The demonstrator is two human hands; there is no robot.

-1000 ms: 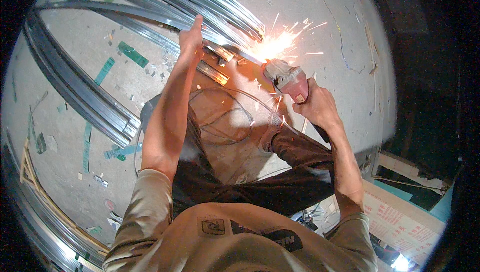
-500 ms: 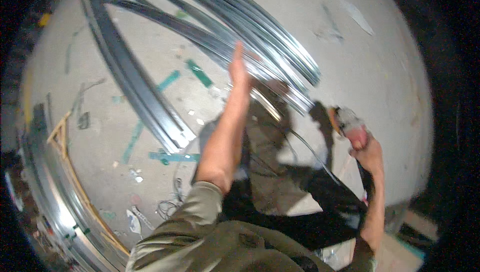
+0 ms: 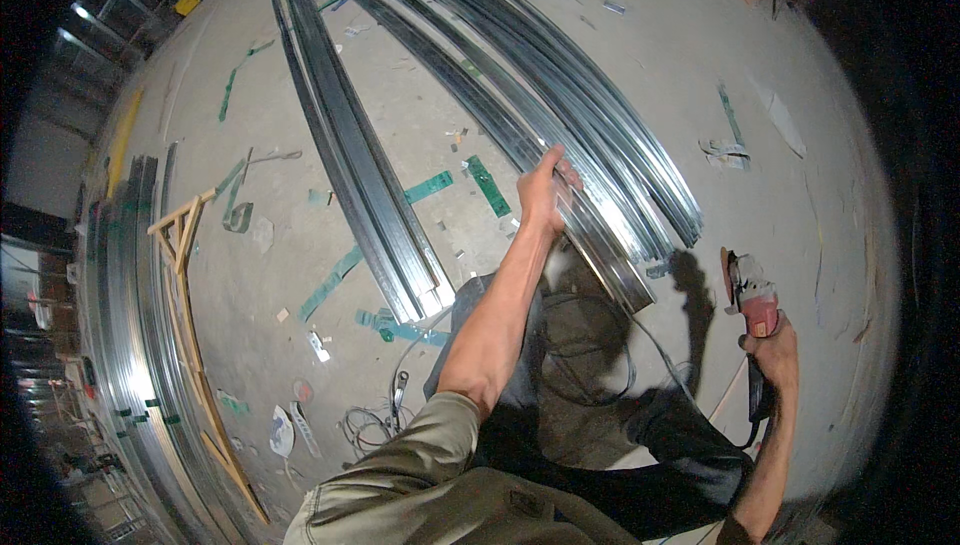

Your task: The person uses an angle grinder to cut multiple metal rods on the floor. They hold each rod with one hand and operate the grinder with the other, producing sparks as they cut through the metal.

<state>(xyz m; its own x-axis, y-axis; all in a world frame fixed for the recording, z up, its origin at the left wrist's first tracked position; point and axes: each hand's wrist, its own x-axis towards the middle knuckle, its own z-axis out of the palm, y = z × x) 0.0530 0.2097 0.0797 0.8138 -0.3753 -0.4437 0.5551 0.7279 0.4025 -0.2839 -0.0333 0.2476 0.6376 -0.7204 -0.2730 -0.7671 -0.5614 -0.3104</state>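
Note:
My left hand point(image 3: 545, 188) reaches forward with its fingers wrapped over a long metal channel point(image 3: 612, 270) of shiny steel. The channel's near end stops in front of my knees. In my right hand point(image 3: 777, 348), off to the right, is an angle grinder point(image 3: 762, 316) with a red body, a pale head and a disc; it is held above the floor, apart from the channel. Just right of the held piece lies a bundle of similar metal channels point(image 3: 600, 135). Further left, another pair of channels point(image 3: 350, 135) rests on the concrete.
A power cord point(image 3: 655, 350) crosses the floor by my legs. Green tape strips point(image 3: 487, 185) and scraps lie about. A wooden frame point(image 3: 187, 325) and more stacked channels point(image 3: 140, 375) are at the left. A wrench point(image 3: 400, 385) lies near coiled wire point(image 3: 365, 430).
The whole view has shifted, with things appearing lower and further right. My left hand, earlier blurred with the thumb raised, now wraps round the channel. The grinder stays in my right hand.

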